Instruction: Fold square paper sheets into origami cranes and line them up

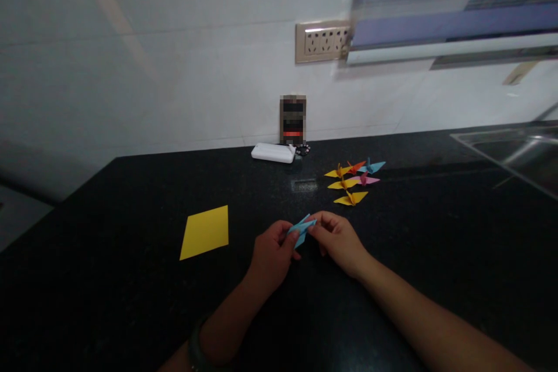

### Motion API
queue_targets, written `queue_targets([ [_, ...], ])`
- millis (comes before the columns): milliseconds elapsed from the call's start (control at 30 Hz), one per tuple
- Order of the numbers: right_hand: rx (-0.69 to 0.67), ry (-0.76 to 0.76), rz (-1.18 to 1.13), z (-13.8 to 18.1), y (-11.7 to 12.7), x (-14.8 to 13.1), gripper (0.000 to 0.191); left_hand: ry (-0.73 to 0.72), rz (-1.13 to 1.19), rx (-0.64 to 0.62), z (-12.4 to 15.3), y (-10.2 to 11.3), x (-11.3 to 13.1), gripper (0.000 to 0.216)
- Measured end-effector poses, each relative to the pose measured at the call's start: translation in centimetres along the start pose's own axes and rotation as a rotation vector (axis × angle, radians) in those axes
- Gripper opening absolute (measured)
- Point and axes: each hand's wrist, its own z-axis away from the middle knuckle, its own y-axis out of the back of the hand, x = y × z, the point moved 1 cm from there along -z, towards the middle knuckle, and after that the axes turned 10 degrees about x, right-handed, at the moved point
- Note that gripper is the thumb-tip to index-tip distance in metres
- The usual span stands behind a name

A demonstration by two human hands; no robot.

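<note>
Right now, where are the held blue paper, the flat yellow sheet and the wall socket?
Held blue paper point(301, 230), head view, its folded middle.
Flat yellow sheet point(206, 233), head view, its centre.
Wall socket point(323, 42), head view, its faceplate.

A glossy black countertop fills the lower frame. On it I see a yellow paper sheet left of centre, a white slab-like case near the middle, and six folded paper cranes clustered right of centre.

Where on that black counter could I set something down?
It's bare between the yellow sheet and white device, and right of the paper cranes, beyond the right forearm. Crowded: the crane cluster, and where left hand and right hand hold blue paper.
</note>
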Motion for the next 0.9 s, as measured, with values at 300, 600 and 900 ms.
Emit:
queue_targets([
  [300, 0.183, 0.218, 0.211, 0.09, 0.02, 0.15, 0.018, -0.212, -0.234, 0.072, 0.30, 0.17, 0.19, 0.021],
  [600, 0.147, 0.110, 0.072, -0.15, -0.07, 0.79, 0.022, -0.194, -0.269, 0.060, 0.31, 0.10, 0.42, 0.022],
  [900, -0.039, -0.045, -0.223, -0.07, -0.21, 0.09, 0.026, 0.138, 0.157, -0.027, -0.17, -0.27, 0.36, 0.023],
])
